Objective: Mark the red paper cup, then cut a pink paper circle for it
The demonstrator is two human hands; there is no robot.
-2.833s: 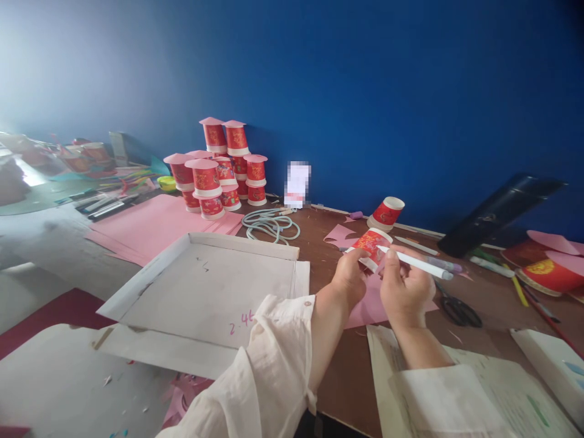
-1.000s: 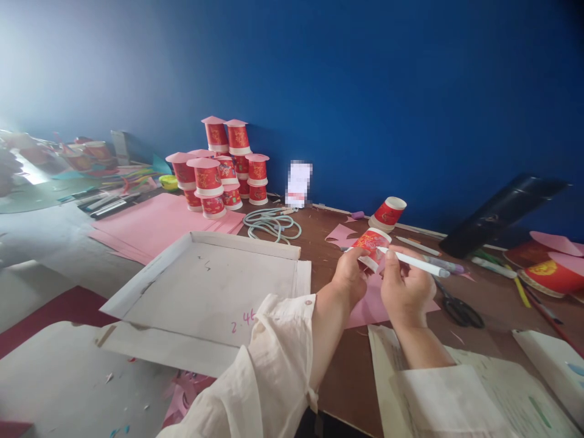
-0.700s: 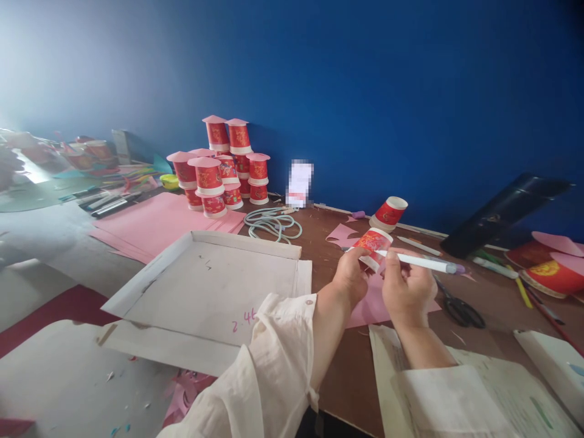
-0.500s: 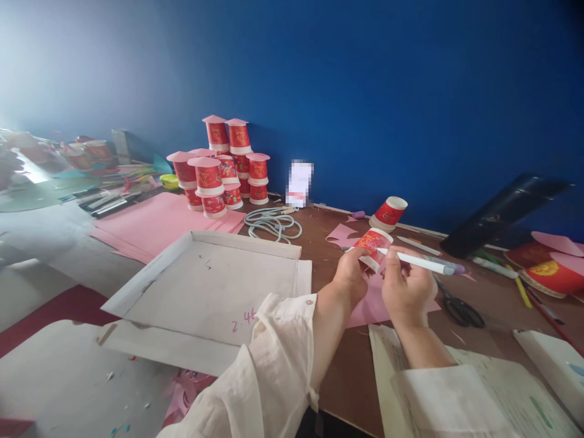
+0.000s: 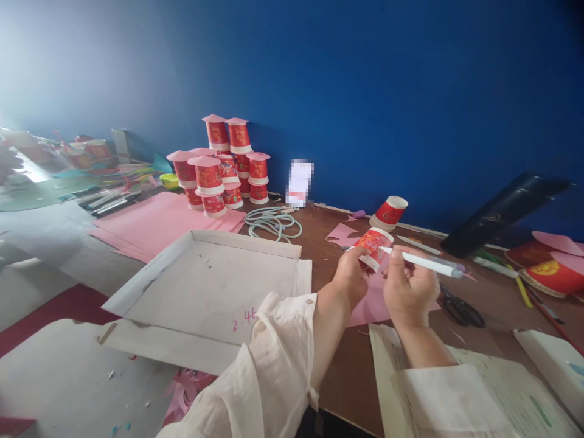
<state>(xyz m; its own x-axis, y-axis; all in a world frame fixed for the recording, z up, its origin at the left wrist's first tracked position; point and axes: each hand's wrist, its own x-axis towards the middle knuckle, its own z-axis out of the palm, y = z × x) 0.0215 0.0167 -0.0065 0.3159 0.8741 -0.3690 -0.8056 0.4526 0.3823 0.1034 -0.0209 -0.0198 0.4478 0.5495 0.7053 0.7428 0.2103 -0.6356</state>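
My left hand is wrapped round the lower left side of a red paper cup with a white rim and a gold pattern, held tilted on its side. In my right hand is a white marker pen, gripped between thumb and fingers. Its tip is at the right part of the cup's printed side; whether it touches cannot be made out. Under both hands lies a pink sheet of paper. Just behind the held cup another red paper cup leans, its opening turned up.
Stacked red cups with pink paper tops stand near the blue wall, beside pink sheets and a coiled cable. An open cardboard box lid lies left. Scissors and a dark cylinder are right.
My right hand and the marker have shifted slightly to the right, the pen tip moving a little across the cup. My left hand and the cup stay in place.
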